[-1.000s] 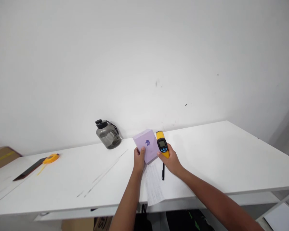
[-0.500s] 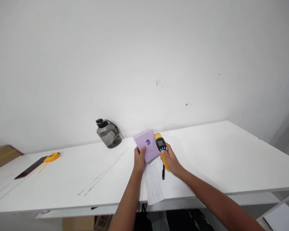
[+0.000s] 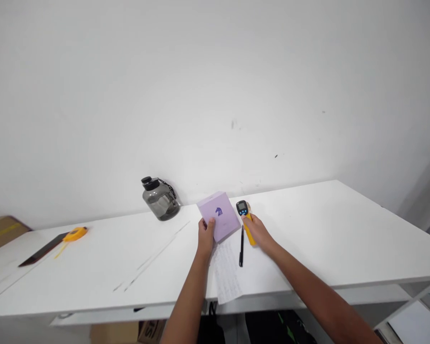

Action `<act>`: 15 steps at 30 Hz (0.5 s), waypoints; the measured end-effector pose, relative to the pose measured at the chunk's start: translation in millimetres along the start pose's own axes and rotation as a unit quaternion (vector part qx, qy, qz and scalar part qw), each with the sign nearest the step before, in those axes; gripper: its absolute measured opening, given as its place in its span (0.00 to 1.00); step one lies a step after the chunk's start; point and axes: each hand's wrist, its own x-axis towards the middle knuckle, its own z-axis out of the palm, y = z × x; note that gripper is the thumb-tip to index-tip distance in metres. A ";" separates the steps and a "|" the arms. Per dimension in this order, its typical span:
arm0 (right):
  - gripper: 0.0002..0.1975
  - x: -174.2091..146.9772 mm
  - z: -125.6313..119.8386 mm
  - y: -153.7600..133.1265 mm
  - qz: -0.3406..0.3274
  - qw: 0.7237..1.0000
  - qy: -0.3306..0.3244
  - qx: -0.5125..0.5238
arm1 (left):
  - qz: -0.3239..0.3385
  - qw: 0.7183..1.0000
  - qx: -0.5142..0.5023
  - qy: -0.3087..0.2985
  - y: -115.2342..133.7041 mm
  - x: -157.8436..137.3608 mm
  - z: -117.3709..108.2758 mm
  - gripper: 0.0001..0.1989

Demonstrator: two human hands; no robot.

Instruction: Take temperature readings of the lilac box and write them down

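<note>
My left hand [image 3: 205, 234] grips a light purple box [image 3: 226, 222] by its lower left edge, thumb on the front face. A dark horse-head mark shows on that face, and the box is tilted. To its right, my right hand [image 3: 259, 231] is wrapped round the handle of a yellow and black infrared thermometer [image 3: 250, 234]. The thermometer's small screen and blue buttons face me. Just below the box lies a handwritten sheet of paper [image 3: 227, 277], with a black pen [image 3: 241, 251] beside it on the white table.
A grey transparent water jug [image 3: 161, 200] stands near the wall. Farther left are a yellow tape measure [image 3: 75, 233], a dark flat strip [image 3: 43, 251] and a cardboard box [image 3: 5, 233] with yellow tape. Under the table [image 3: 326, 229] are dark items and cardboard.
The thermometer has moved right, away from the purple box, and now points more away from me. More of the pen shows. My left hand still holds the box in nearly the same place.
</note>
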 end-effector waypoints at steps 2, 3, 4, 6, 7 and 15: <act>0.21 5.4 -10.0 -3.8 0.053 0.997 0.012 -0.063 | -0.003 1.000 0.001 0.001 1.7 -1.2 -0.1 0.36; 0.23 6.8 -14.9 -5.7 0.056 0.993 0.023 -0.103 | -0.004 1.000 0.003 0.001 2.5 -1.7 -0.2 0.35; 0.25 7.5 -19.3 -7.5 0.051 0.987 0.034 -0.150 | -0.005 1.000 0.007 0.001 3.2 -2.1 -0.4 0.35; 0.30 7.9 -26.2 -9.9 0.030 0.966 0.052 -0.252 | -0.006 1.000 0.012 0.000 4.3 -2.7 -0.6 0.35; 0.31 8.1 -28.6 -10.4 0.021 0.951 0.058 -0.304 | -0.006 1.000 0.012 -0.002 4.7 -3.0 -0.4 0.35; 0.27 18.2 -32.7 -3.3 -0.039 0.835 0.067 -0.544 | -0.012 1.000 0.000 -0.002 6.0 -4.6 3.3 0.35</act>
